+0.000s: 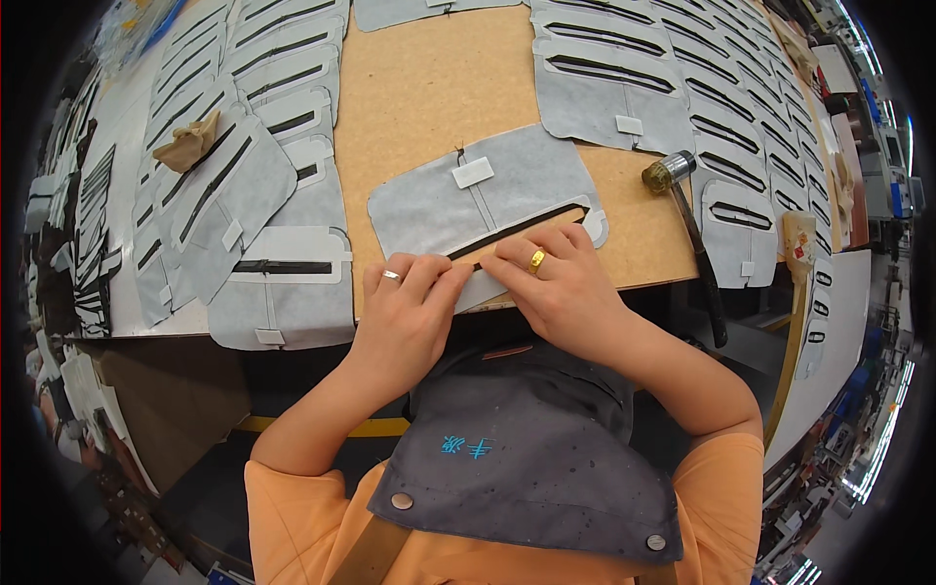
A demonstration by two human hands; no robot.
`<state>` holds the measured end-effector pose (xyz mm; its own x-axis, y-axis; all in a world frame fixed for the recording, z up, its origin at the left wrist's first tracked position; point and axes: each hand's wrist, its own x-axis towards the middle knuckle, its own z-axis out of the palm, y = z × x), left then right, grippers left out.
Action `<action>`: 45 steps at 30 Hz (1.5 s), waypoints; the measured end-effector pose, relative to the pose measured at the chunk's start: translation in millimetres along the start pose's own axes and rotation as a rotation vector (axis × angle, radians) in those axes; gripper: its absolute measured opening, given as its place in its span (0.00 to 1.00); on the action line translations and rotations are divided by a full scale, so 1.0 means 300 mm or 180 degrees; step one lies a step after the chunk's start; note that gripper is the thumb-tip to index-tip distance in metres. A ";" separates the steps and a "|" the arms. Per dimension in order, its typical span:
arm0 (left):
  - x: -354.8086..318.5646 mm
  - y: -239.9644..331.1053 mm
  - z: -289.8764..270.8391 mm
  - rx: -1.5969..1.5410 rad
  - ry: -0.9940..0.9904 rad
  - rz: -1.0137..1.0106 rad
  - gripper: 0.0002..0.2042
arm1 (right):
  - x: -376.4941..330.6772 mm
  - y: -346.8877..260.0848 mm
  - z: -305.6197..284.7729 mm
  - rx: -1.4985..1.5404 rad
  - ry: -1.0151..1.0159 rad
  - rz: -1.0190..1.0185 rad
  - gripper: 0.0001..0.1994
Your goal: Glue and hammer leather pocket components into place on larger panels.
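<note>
A grey fabric panel (526,175) lies at a slant near the table's front edge, with a small white tab (474,173) on it. A long black-edged slot (517,226) crosses its near side, and a tan strip (556,220) shows along this slot. My left hand (408,304) is closed, thumb and fingertips pinching at the slot's left end. Close beside it, my right hand (561,283) is closed too, its fingers pressed together on the slot's near edge. My fingers hide part of the panel's near side.
Overlapping rows of similar panels lie to the left (283,292) and right (624,97). A round-headed hammer (694,229) hangs partly over the front edge at right, near a yellow-handled brush (799,244). A crumpled tan scrap (187,142) sits on the left panels.
</note>
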<state>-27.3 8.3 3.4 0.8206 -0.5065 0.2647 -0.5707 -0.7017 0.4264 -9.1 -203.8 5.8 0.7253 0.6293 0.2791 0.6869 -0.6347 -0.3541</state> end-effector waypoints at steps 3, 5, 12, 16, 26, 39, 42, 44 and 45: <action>-0.068 -0.010 -0.030 0.0202 0.0020 -0.0126 0.14 | -0.003 -0.002 -0.005 -0.0395 0.0054 -0.0210 0.14; -0.089 -0.014 -0.037 0.0250 -0.0003 -0.0271 0.14 | 0.012 -0.007 -0.015 -0.0335 -0.0073 -0.0133 0.16; -0.104 -0.021 -0.003 -0.0072 0.0330 -0.0241 0.14 | 0.031 -0.056 -0.001 -0.0901 -0.0227 -0.0822 0.17; -0.105 -0.012 0.021 -0.0068 0.0538 -0.0092 0.12 | -0.021 0.032 -0.094 -0.1233 -0.0264 -0.0347 0.11; 0.056 0.084 0.095 -0.0702 0.0547 -0.0077 0.13 | -0.025 0.090 -0.080 0.0621 0.0144 0.0507 0.07; 0.142 0.068 0.083 -0.0801 -0.0094 -0.0049 0.15 | -0.094 0.075 -0.047 -0.0461 0.0217 -0.0062 0.15; 0.138 0.067 0.093 -0.0635 -0.0064 0.0064 0.16 | -0.141 0.107 -0.082 -0.0155 0.0505 0.0670 0.11; 0.104 0.077 0.106 -0.0494 -0.0001 0.0115 0.16 | -0.167 0.148 -0.150 -0.0710 0.1049 0.1381 0.14; 0.091 0.092 0.120 -0.0403 0.0119 0.0178 0.17 | -0.201 0.172 -0.175 -0.0939 0.1158 0.1888 0.18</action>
<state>-21.7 -42.8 -8.7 0.7894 -0.5225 0.3222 -0.6093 -0.6029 0.5151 -15.0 -297.9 17.4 0.9115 -0.0107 0.4113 0.1231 -0.9468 -0.2974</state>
